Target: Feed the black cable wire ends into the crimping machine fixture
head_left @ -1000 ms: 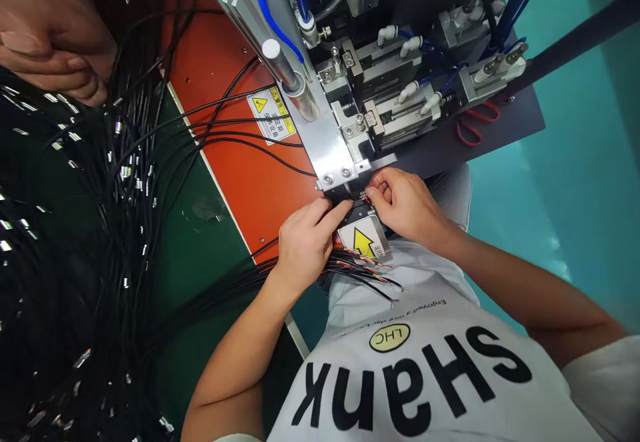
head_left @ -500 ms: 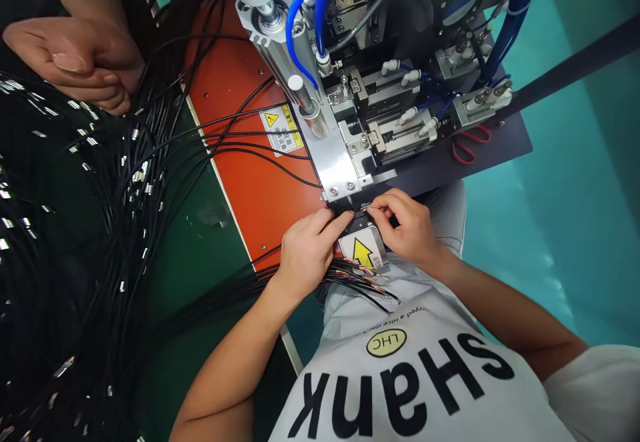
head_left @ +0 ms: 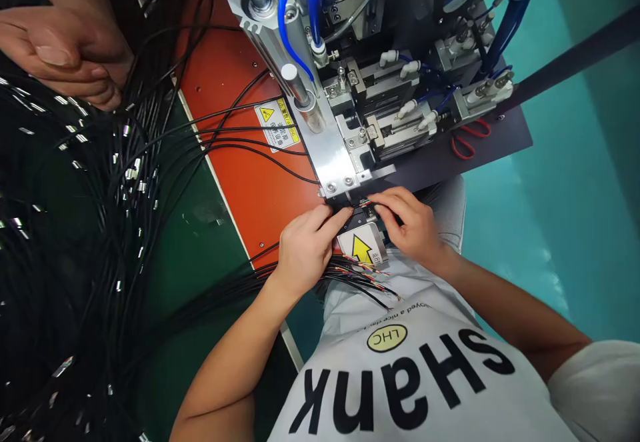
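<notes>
At the front of the pneumatic machine (head_left: pixel 337 165), my left hand (head_left: pixel 306 249) is closed, thumb and index fingertip pressing a black cable down at the fixture. Most of that cable is hidden under the hand. From the cable's end, thin coloured wires (head_left: pixel 365 203) stick out to the right. My right hand (head_left: pixel 411 227) pinches at these wires between thumb and index finger. Below the hands is a white label with a yellow arrow (head_left: pixel 362 249). A bundle of black cables (head_left: pixel 350 275) with stripped, coloured wire ends lies across my lap beside my left wrist.
Many black cables with shiny metal connectors (head_left: pixel 133 172) heap on the green table (head_left: pixel 195 229) at left. Another person's clasped hands (head_left: pixel 65 55) rest above them. Red-handled scissors (head_left: pixel 470 139) lie on the dark plate. Several cables cross the orange base (head_left: pixel 240 195).
My right hand's fingers have shifted slightly and straightened, still at the wires. My left hand stays at the fixture. The whole view has moved a little.
</notes>
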The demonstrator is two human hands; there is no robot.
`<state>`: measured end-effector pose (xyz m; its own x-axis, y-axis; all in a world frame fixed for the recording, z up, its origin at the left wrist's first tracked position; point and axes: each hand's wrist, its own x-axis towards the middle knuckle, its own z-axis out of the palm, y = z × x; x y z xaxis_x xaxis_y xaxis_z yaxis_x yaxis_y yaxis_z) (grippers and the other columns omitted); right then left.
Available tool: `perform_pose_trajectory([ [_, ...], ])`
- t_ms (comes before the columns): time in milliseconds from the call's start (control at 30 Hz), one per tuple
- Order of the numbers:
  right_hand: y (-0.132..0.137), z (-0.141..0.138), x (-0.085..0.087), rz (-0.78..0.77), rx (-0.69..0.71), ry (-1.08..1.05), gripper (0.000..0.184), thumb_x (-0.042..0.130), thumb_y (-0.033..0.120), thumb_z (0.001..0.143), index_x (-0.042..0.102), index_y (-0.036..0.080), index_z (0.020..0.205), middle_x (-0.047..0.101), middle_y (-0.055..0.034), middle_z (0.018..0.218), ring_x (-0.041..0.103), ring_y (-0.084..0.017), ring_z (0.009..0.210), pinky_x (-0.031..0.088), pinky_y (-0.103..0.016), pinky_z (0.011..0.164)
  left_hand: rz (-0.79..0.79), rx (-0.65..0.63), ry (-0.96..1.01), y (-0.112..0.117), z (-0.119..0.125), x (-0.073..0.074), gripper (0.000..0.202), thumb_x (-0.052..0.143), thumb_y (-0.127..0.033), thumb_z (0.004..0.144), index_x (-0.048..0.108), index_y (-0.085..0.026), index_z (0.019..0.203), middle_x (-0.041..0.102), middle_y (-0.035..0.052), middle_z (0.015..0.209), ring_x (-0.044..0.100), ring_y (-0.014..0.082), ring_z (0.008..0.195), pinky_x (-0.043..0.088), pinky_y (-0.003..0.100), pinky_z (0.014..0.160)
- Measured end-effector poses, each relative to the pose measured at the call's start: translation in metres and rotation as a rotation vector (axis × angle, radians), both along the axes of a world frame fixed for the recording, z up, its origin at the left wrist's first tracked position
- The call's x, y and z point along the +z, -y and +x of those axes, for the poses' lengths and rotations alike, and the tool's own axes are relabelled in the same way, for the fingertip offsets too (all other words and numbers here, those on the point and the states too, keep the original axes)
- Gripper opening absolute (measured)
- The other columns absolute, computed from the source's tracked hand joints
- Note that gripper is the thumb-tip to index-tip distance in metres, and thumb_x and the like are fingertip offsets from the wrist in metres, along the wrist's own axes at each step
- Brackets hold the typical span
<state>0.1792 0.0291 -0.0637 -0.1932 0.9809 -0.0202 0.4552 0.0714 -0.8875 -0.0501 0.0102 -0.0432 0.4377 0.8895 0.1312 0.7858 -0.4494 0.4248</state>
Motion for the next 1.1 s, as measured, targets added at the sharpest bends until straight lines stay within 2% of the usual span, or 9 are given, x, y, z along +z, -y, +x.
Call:
perform_pose_trajectory([
  [100,-0.009,0.0,-0.002,-0.274,-0.072,-0.195,0.022,0.058,0.038,0.094,0.068,0.022,0.106,0.068,-0.005,0.098,0.059,-0.013,0.064,0.049,-0.029,0.062,-0.002,-0.001,-0.003,0.0,0.0,0.0,0.039,0.038,-0.016,0.098,0.064,-0.022,0.126,0.062,0.0073,0.091,0.058,0.0167,0.081,0.045,0.027,0.068],
  [200,-0.021,-0.004,0.001,-0.532,-0.014,-0.367,0.02,0.066,0.039,0.088,0.066,0.019,0.088,0.064,0.0005,0.078,0.054,-0.01,0.056,0.044,-0.026,0.057,-0.01,-0.007,0.002,0.0,0.0,0.0,0.038,0.039,-0.015,0.098,0.064,-0.021,0.127,0.063,0.0078,0.092,0.06,0.0177,0.086,0.046,0.027,0.07],
  [333,-0.031,-0.009,0.002,-0.683,-0.003,-0.477,0.018,0.071,0.033,0.081,0.064,0.017,0.078,0.057,0.0043,0.063,0.05,-0.008,0.054,0.04,-0.023,0.056,-0.009,-0.014,0.02,0.0,0.0,0.001,0.038,0.039,-0.013,0.098,0.064,-0.02,0.126,0.063,0.008,0.092,0.061,0.0182,0.091,0.047,0.028,0.072],
  [467,-0.034,-0.01,0.001,-0.862,-0.04,-0.569,0.022,0.074,0.032,0.075,0.062,0.015,0.067,0.058,0.0026,0.065,0.046,-0.006,0.047,0.032,-0.023,0.047,-0.008,-0.006,0.02,-0.001,0.0,0.002,0.038,0.039,-0.014,0.098,0.063,-0.021,0.126,0.064,0.008,0.093,0.061,0.0177,0.088,0.046,0.028,0.071],
  [600,-0.032,-0.011,0.002,-0.784,-0.029,-0.527,0.025,0.072,0.04,0.081,0.065,0.016,0.078,0.064,0.0001,0.074,0.054,-0.007,0.052,0.037,-0.024,0.053,-0.004,-0.011,0.013,0.0,0.0,0.001,0.036,0.039,-0.014,0.098,0.062,-0.02,0.124,0.064,0.0079,0.093,0.062,0.0179,0.089,0.046,0.028,0.072],
  [700,-0.031,-0.014,0.0,-0.694,-0.043,-0.518,0.026,0.073,0.039,0.081,0.063,0.016,0.079,0.062,0.0022,0.069,0.052,-0.007,0.051,0.038,-0.024,0.054,-0.021,0.016,0.025,0.001,0.0,0.0,0.03,0.041,-0.015,0.098,0.061,-0.016,0.12,0.066,0.0089,0.097,0.061,0.0177,0.086,0.046,0.029,0.072],
  [867,-0.033,-0.016,-0.003,-0.741,-0.03,-0.529,0.024,0.074,0.033,0.08,0.061,0.015,0.073,0.056,0.0038,0.062,0.046,-0.006,0.048,0.034,-0.023,0.051,0.075,0.104,-0.052,0.003,0.005,0.004,0.021,0.05,-0.018,0.096,0.065,-0.019,0.11,0.066,0.0106,0.101,0.057,0.0231,0.094,0.045,0.037,0.079],
  [1000,-0.035,-0.015,0.001,-0.757,-0.034,-0.483,0.019,0.072,0.028,0.082,0.062,0.015,0.074,0.056,0.0035,0.061,0.046,-0.006,0.048,0.035,-0.023,0.052,-0.043,0.184,0.025,0.02,0.005,0.011,0.031,0.045,-0.017,0.098,0.062,-0.021,0.124,0.062,0.0109,0.105,0.057,0.0214,0.097,0.049,0.035,0.082],
  [1100,-0.035,-0.015,0.003,-0.767,-0.031,-0.488,0.02,0.073,0.03,0.083,0.062,0.015,0.074,0.057,0.0032,0.063,0.047,-0.006,0.049,0.036,-0.023,0.052,-0.131,0.343,0.082,0.045,0.003,0.015,0.04,0.046,-0.02,0.099,0.053,-0.019,0.137,0.056,0.013,0.115,0.056,0.0218,0.107,0.05,0.037,0.093],
])
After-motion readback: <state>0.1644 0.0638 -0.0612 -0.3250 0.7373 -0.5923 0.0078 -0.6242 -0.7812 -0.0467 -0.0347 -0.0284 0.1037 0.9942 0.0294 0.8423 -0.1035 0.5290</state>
